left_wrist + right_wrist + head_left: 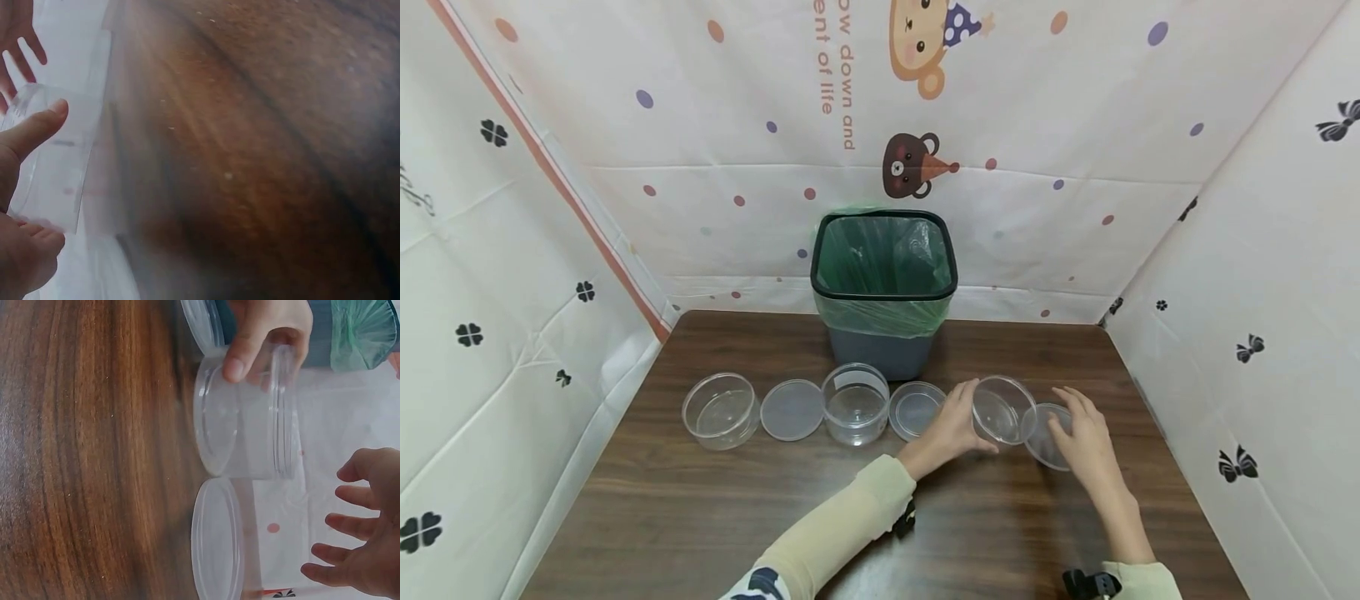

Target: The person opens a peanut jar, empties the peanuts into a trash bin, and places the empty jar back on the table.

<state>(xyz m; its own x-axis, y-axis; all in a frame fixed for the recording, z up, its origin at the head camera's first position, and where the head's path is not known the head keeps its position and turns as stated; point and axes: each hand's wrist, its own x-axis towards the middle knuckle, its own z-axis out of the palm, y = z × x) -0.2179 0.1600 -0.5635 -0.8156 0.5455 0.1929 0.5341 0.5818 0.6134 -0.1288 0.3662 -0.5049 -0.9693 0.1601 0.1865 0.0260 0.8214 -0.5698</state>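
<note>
My left hand [949, 427] grips a clear round plastic jar [1002, 408] from its left side, thumb on the near wall and fingers round the back. In the right wrist view the jar [250, 425] has a threaded rim and stands on or just over the table; I cannot tell which. Right beside it lies a clear round lid [1047, 440], partly hidden by my right hand [1088, 446]. That hand hovers over the lid with spread fingers, and the right wrist view shows nothing in its grasp.
To the left, a second jar [855, 404] stands between two flat lids, one at its left [792, 410] and one at its right [916, 410]. Another jar [721, 411] is farthest left. A grey bin [880, 346] with a green liner stands behind, against the patterned cloth wall.
</note>
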